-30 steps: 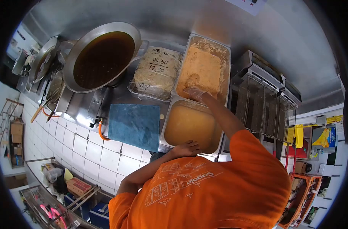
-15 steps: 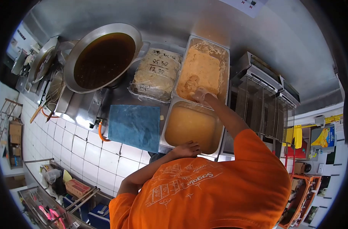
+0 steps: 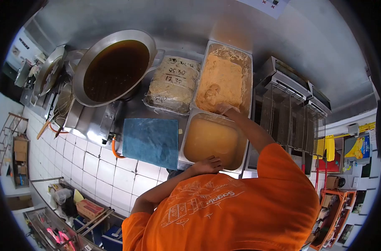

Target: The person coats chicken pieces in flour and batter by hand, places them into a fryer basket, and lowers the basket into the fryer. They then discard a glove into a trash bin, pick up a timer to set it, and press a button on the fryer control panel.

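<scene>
My right hand (image 3: 228, 109), in what looks like a clear plastic glove, reaches down into the orange-tan breading (image 3: 220, 75) at the near end of a deep metal tray (image 3: 249, 79). Its fingertips are sunk in the crumbs and hidden. Beside them the breading is clumped and scooped out. My left hand (image 3: 209, 165) lies at the near rim of a second metal tray (image 3: 242, 161), fingers slightly apart and holding nothing. That tray contains a cloudy yellow-brown liquid (image 3: 211, 139).
Left of the trays lie a plastic-wrapped package (image 3: 173, 83) with handwritten numbers and a blue cloth (image 3: 150, 142). A large wok (image 3: 150, 42) of dark oil stands farther left on a burner. Wire fryer baskets (image 3: 284, 119) are at the right.
My right hand has shifted slightly toward the near edge of the breading tray. My left hand stays at the liquid tray's rim, and the whole view has moved a little.
</scene>
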`<state>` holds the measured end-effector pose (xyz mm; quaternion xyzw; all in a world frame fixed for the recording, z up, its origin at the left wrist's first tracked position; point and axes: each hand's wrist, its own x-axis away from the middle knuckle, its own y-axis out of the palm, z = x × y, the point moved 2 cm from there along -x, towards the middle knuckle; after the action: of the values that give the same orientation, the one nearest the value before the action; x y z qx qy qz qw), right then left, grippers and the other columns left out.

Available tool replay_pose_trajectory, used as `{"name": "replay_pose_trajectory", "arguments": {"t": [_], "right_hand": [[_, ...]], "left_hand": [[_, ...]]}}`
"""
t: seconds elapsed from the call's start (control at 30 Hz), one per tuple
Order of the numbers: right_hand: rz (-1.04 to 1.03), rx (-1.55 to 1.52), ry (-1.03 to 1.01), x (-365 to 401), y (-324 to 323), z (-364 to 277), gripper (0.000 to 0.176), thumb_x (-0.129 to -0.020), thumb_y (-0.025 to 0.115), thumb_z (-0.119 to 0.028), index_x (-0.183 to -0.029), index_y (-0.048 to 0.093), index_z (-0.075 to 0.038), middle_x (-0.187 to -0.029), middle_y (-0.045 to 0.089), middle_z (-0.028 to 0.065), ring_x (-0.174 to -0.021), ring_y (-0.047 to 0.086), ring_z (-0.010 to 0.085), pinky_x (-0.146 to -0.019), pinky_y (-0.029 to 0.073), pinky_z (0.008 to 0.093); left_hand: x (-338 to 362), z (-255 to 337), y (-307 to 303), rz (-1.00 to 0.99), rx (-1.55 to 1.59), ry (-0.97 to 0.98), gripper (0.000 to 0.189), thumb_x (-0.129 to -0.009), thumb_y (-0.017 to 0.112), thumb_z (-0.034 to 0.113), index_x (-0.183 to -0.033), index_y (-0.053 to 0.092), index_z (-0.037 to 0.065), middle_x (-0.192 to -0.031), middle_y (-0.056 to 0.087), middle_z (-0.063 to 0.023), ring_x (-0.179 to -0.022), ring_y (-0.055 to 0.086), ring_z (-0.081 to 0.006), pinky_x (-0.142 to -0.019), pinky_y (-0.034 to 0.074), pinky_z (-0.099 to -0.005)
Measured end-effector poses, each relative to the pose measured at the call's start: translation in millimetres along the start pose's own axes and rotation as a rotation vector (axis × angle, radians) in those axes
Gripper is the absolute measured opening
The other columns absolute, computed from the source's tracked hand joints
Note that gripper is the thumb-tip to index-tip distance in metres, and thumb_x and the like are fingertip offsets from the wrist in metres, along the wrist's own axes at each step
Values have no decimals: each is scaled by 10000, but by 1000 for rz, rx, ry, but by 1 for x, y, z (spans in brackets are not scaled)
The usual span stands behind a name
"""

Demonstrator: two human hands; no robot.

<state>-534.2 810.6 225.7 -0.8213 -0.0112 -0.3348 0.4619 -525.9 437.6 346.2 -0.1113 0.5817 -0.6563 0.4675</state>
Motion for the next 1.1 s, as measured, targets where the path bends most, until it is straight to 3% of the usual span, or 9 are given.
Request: {"name": "replay_pose_trajectory", "arguments": {"t": [0.17, 0.27, 0.37, 0.5, 0.67, 0.77, 0.87, 0.97, 1.1], "right_hand": [[-33, 184, 49, 34, -64, -94, 323, -912, 555, -276, -931, 691, 17, -956, 716, 148, -762, 667, 285, -693, 534, 399], [288, -393, -152, -14, -29, -81, 545, -946, 547, -441, -1275, 567, -8, -1274, 590, 225, -1116, 580, 312, -908, 466, 432], [-24, -263, 28, 0, -39, -113, 561, -943, 558, -445, -1313, 557, -23, -1326, 564, 210, -1186, 540, 324, -974, 435, 438], [-87, -402, 100, 13, -41, -110, 553, -904, 612, -398, -1273, 541, 7, -1034, 648, 181, -952, 606, 253, -870, 473, 429], [103, -302, -89, -8, -33, -72, 570, -895, 633, -397, -1281, 530, 9, -1050, 627, 182, -970, 598, 274, -876, 466, 425], [427, -174, -170, -38, -35, -29, 541, -894, 633, -400, -1241, 551, 6, -1013, 627, 190, -962, 599, 303, -871, 467, 418], [348, 377, -204, -25, -47, -52, 499, -908, 612, -388, -1208, 555, 7, -1002, 621, 211, -949, 588, 331, -862, 465, 415], [196, -183, -156, -57, -5, -48, 463, -917, 592, -366, -1191, 561, 6, -995, 630, 227, -940, 603, 348, -824, 477, 421], [31, -473, -87, -57, 9, -42, 441, -919, 584, -356, -1173, 572, 4, -1003, 633, 238, -851, 606, 343, -775, 483, 429]], "left_hand": [[1, 0, 9, 51, 68, -5, 218, -873, 597, 243, -1064, 602, 137, -1055, 586, -27, -1097, 547, -197, -971, 444, -360], [1, -2, 12, 89, 28, 31, 198, -879, 589, 247, -1048, 606, 145, -1049, 587, -28, -1086, 552, -194, -926, 460, -344], [-1, -4, 8, 203, -33, 63, 199, -873, 596, 249, -1045, 605, 149, -1023, 579, -22, -1059, 560, -184, -889, 471, -328], [-1, -3, 8, 99, -43, 43, 208, -859, 603, 236, -1051, 607, 154, -981, 564, -11, -1029, 565, -176, -883, 473, -320], [-1, -6, 7, 160, -115, 85, 203, -825, 581, 214, -1009, 577, 129, -939, 536, -14, -1001, 549, -184, -881, 460, -320], [-4, -6, 5, 204, -85, 81, 193, -813, 572, 218, -979, 557, 120, -922, 518, -11, -995, 532, -182, -874, 450, -314], [-1, -1, 6, 117, -24, 46, 215, -831, 565, 221, -1028, 575, 136, -969, 533, -16, -1041, 535, -190, -941, 449, -323], [0, -3, 6, 88, -116, 45, 221, -841, 569, 221, -1047, 585, 140, -991, 543, -18, -1055, 541, -195, -967, 450, -327], [1, -2, 13, 27, 14, 7, 226, -840, 583, 223, -1048, 586, 134, -1011, 548, -13, -1058, 537, -189, -949, 452, -322]]}}
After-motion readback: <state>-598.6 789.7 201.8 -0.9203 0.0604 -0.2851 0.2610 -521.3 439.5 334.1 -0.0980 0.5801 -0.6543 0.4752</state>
